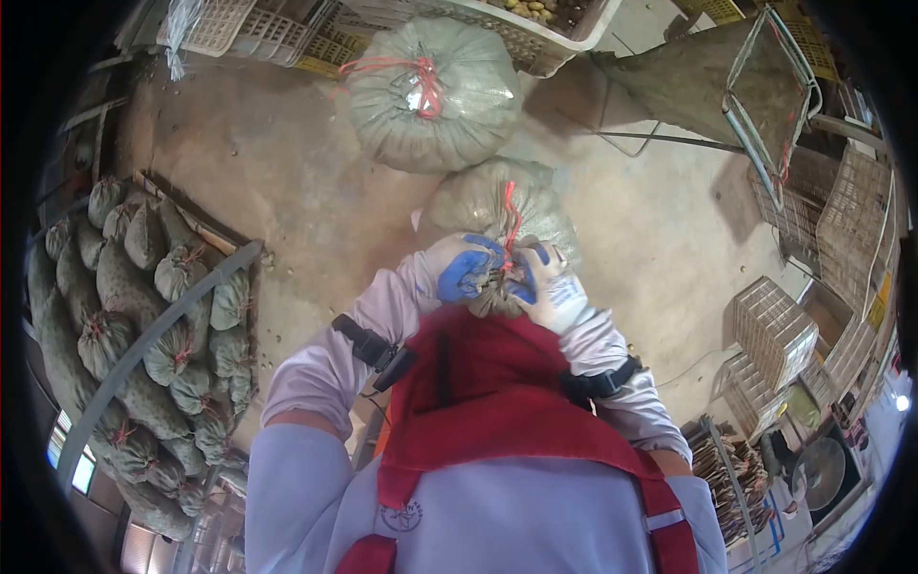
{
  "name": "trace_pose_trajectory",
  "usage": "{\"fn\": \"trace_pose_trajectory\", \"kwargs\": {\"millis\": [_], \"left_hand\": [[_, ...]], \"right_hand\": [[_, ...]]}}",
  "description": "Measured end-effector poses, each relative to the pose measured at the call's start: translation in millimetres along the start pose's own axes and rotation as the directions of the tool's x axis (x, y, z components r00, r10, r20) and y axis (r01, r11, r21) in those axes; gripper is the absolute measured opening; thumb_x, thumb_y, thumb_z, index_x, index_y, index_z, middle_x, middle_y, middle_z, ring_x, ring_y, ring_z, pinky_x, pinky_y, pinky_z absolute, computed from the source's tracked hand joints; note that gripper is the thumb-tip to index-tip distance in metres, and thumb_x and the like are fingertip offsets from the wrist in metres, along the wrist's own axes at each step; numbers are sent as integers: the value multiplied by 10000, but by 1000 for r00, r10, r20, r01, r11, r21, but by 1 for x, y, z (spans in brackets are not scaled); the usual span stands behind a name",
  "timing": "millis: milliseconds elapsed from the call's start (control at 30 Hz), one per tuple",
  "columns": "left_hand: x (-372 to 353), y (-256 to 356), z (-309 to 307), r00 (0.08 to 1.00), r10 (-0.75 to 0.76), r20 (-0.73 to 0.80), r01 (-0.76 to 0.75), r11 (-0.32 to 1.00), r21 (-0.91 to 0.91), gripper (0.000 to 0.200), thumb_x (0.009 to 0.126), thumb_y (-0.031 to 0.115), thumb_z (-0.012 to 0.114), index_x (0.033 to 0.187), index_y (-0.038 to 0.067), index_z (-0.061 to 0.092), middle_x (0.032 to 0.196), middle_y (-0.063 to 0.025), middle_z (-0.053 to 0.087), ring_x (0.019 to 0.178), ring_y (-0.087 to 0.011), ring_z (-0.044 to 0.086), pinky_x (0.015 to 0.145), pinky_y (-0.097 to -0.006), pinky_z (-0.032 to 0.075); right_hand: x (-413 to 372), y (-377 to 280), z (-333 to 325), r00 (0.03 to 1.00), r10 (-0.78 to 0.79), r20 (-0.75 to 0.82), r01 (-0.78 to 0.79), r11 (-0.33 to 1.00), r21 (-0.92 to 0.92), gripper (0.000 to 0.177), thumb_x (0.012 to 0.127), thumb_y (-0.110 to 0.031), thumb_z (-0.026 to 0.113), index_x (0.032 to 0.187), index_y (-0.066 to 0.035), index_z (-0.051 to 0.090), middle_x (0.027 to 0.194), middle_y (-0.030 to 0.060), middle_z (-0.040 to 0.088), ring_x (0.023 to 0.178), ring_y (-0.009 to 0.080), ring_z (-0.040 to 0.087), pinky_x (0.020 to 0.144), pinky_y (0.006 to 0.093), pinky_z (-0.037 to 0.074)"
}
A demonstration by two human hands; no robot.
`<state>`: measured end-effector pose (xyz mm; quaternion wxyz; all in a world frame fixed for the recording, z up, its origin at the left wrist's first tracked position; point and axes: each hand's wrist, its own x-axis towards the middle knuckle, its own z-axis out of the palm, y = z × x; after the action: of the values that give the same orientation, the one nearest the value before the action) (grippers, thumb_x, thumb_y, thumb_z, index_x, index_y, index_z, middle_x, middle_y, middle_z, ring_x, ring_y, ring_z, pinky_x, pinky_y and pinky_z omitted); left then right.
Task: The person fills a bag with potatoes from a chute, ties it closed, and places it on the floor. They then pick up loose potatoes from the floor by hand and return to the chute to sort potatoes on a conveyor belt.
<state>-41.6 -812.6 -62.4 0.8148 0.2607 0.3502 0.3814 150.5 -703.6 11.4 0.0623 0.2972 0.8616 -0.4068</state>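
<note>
A greenish woven sack [469, 201] stands on the floor close in front of me, its neck gathered toward my body. My left hand [466, 268], in a white glove with blue fingers, is closed on the left side of the gathered neck. My right hand [550, 287], in a similar glove, pinches the neck and the red string [511, 215] from the right. The string runs up over the sack between my hands. Just beyond stands a larger full sack [459, 134], its top bound with red string [427, 88].
Many tied sacks [143, 325] are stacked at the left behind a metal rail [158, 354]. A plastic crate [535, 43] with roundish produce is at the top. A metal frame [741, 110] holding a net-like bag, and stacked crates [776, 330], stand at the right.
</note>
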Motion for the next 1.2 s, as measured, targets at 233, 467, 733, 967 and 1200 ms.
{"fn": "trace_pose_trajectory", "kwargs": {"millis": [233, 467, 733, 967, 1200], "left_hand": [[1, 32, 36, 894, -290, -342, 132, 899, -418, 159, 890, 98, 569, 996, -3, 631, 692, -37, 594, 529, -111, 537, 451, -260, 426], [15, 35, 34, 861, -338, -380, 281, 939, -197, 113, 847, 97, 601, 908, 39, 677, 688, -31, 619, 475, -107, 507, 398, -254, 395], [10, 46, 28, 877, -421, -233, 270, 832, -485, 158, 869, 83, 568, 983, 25, 661, 779, -31, 652, 564, -89, 545, 477, -226, 441], [-10, 26, 4, 846, 97, -524, 347, 645, 681, 158, 826, 130, 639, 962, 66, 590, 853, -149, 651, 778, -273, 637, 731, -354, 506], [-22, 32, 9, 841, 53, -538, 322, 751, 577, 235, 843, 180, 629, 1053, 87, 578, 890, -177, 653, 844, -327, 648, 757, -383, 509]], "right_hand": [[14, -21, -2, 967, 165, 192, -90, 933, -347, 403, 753, -304, 690, 1067, -77, 579, 1022, 132, 592, 970, 297, 606, 782, 417, 512], [27, 29, 10, 654, 362, 665, -702, 617, 355, 382, 774, -367, 683, 975, -43, 656, 986, 194, 662, 965, 251, 641, 767, 416, 516], [12, -10, 7, 957, 229, 176, -190, 959, -212, 361, 773, -319, 666, 1037, -83, 596, 1069, 135, 624, 981, 325, 621, 802, 412, 514], [4, 10, 0, 888, 201, 415, -29, 922, -385, 283, 830, -349, 582, 1035, -160, 632, 1071, 94, 638, 1014, 278, 610, 845, 413, 496], [4, 7, -27, 821, 285, 494, -161, 947, -279, 403, 852, -292, 573, 1232, -158, 548, 1199, 131, 593, 1130, 317, 556, 955, 410, 449]]}}
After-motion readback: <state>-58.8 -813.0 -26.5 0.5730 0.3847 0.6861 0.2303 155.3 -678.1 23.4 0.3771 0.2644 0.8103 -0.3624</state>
